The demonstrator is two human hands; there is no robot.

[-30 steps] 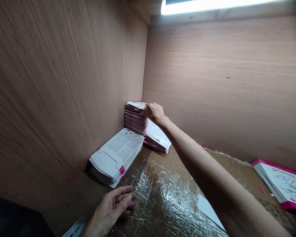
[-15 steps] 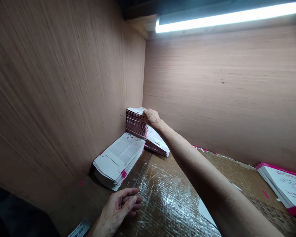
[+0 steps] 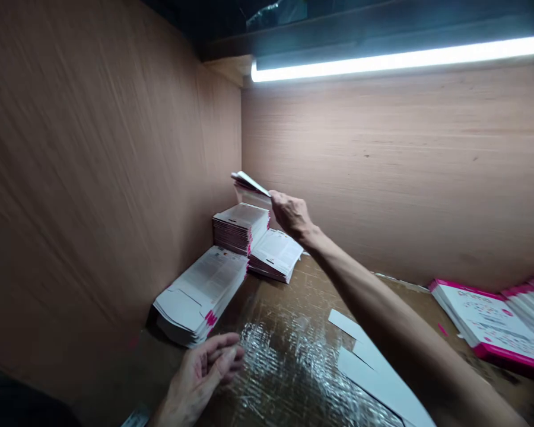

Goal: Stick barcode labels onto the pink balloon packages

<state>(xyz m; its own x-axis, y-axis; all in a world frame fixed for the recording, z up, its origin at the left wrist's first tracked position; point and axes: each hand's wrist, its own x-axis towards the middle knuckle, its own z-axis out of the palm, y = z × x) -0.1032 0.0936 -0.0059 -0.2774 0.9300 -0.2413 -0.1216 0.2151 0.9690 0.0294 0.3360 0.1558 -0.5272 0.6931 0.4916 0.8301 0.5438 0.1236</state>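
Observation:
My right hand (image 3: 291,214) grips a few thin flat cartons (image 3: 250,185) by their right end, tilted in the air. Just below them, in the corner, stands a tall stack of flat white-and-magenta cartons (image 3: 234,231). Touching its right side is a lower stack (image 3: 276,248), and a longer fanned pile of printed cartons (image 3: 204,284) lies in front. My left hand (image 3: 204,367) hovers over the work surface near that pile, holding nothing, its fingers loosely bent and thumb apart.
Plastic film covers part of the brown surface (image 3: 267,350). A white cardboard blank (image 3: 374,367) lies under my right forearm. At right are magenta-edged cartons (image 3: 489,320). Wooden walls (image 3: 360,178) close off the left and back; a light tube (image 3: 400,59) runs overhead.
My right hand has lifted several cartons off the top of the tall stack, which is now lower. The view has turned a little to the right. My left hand keeps its pose.

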